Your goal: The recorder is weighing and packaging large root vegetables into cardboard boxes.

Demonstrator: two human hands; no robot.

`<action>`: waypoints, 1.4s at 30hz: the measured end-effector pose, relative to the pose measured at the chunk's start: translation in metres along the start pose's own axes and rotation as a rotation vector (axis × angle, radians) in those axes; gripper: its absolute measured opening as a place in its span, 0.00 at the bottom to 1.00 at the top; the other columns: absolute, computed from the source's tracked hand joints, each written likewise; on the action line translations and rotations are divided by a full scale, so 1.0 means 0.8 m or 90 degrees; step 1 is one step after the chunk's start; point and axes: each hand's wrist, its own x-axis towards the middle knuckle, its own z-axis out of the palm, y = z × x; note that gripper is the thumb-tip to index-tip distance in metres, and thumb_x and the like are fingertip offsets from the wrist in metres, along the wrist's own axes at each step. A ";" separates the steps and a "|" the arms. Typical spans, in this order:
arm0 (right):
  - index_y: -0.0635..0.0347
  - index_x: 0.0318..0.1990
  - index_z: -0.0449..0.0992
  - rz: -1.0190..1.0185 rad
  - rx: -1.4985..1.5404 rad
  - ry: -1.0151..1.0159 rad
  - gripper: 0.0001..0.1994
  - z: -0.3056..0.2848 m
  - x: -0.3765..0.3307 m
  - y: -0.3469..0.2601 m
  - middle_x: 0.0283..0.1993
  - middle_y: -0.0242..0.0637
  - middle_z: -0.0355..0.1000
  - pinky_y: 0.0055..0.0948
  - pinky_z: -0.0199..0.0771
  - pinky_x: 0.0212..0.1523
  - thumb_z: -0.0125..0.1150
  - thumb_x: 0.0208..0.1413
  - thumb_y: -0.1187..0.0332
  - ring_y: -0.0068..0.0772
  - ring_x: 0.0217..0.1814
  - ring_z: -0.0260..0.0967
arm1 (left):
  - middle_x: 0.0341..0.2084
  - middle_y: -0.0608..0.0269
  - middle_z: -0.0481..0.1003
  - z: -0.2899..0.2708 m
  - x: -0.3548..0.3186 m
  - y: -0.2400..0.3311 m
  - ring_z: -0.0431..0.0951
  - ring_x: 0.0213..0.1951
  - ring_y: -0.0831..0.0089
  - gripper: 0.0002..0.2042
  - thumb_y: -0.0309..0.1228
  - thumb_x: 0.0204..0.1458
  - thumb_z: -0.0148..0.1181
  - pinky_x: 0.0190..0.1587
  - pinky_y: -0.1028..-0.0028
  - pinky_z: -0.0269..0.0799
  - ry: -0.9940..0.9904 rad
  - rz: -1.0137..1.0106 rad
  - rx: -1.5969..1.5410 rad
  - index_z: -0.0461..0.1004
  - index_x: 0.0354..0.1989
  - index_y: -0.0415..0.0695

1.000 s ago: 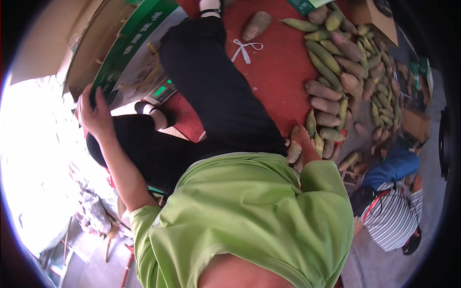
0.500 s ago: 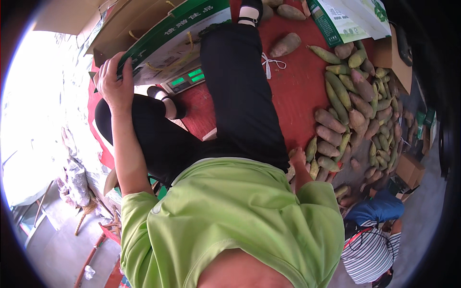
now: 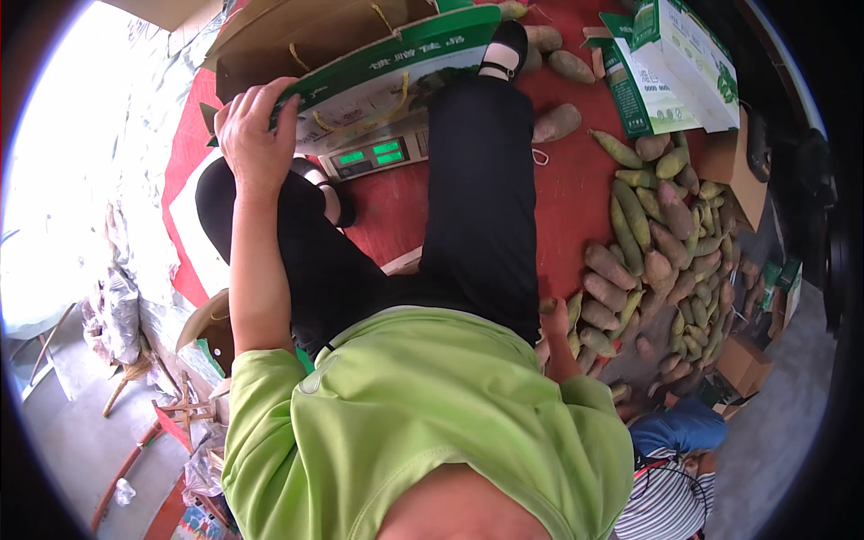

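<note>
My left hand [image 3: 259, 135] is closed on the near top edge of a green and white cardboard gift box [image 3: 360, 99] with yellow rope handles. The box stands open-topped on a scale [image 3: 373, 155] with lit green displays. Low beside my right thigh, my right hand [image 3: 556, 326] is closed at the near left edge of a heap of green and pinkish radishes [image 3: 605, 292]. A brownish tip shows at its fingers, but the leg and the arm hide most of what it grips.
More green and white boxes [image 3: 670, 85] lean at the far right, above a brown carton [image 3: 727, 171]. A few radishes [image 3: 557, 123] lie singly on the red mat [image 3: 567, 198]. Another person [image 3: 675, 481] in a striped top is at lower right. Plastic bags [image 3: 117, 310] hang at left.
The view has shifted, so the box and scale sit further right and lower. My left hand keeps its hold on the box edge; my right hand stays low by the radishes.
</note>
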 end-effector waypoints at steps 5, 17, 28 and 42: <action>0.55 0.49 0.66 -0.119 0.006 0.077 0.30 -0.034 0.008 -0.055 0.48 0.48 0.68 0.42 0.66 0.52 0.69 0.33 0.74 0.54 0.53 0.64 | 0.29 0.68 0.75 -0.007 -0.003 0.001 0.74 0.35 0.68 0.07 0.28 0.47 0.59 0.45 0.67 0.63 -0.028 0.005 -0.007 0.76 0.36 0.50; 0.61 0.58 0.63 -0.370 0.276 0.306 0.32 -0.191 0.034 -0.284 0.57 0.42 0.62 0.33 0.61 0.58 0.61 0.41 0.84 0.39 0.59 0.60 | 0.29 0.65 0.73 -0.024 -0.011 0.001 0.74 0.34 0.67 0.13 0.26 0.42 0.53 0.37 0.68 0.70 -0.094 0.090 -0.020 0.74 0.38 0.44; 0.68 0.61 0.57 -0.658 0.439 0.438 0.29 -0.380 -0.065 -0.566 0.60 0.45 0.60 0.34 0.58 0.62 0.57 0.50 0.83 0.36 0.60 0.60 | 0.33 0.66 0.74 -0.030 -0.012 -0.004 0.75 0.36 0.69 0.13 0.26 0.42 0.55 0.38 0.70 0.71 -0.118 0.108 -0.050 0.74 0.40 0.41; 0.57 0.49 0.70 -1.101 -0.008 0.184 0.25 -0.251 -0.052 -0.775 0.51 0.37 0.68 0.36 0.67 0.52 0.65 0.38 0.76 0.44 0.51 0.66 | 0.30 0.67 0.75 -0.028 -0.005 -0.005 0.76 0.35 0.70 0.12 0.26 0.41 0.55 0.38 0.70 0.70 -0.100 0.080 -0.062 0.76 0.37 0.43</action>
